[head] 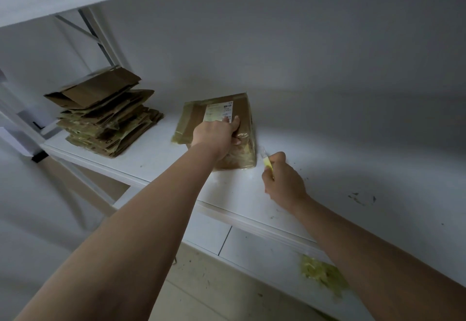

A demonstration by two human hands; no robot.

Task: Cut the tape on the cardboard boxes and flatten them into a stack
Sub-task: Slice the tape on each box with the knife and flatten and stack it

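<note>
One head-worn wide-angle view only, so nothing is shared with a second camera. The scene is looked down on, forward, from above and behind both bare forearms, which are seen running up from the bottom edge. The white shelf board [327, 169] is viewed close, tilted in frame. The grey wall behind is faced. Straight lines are bent near the edges.
</note>
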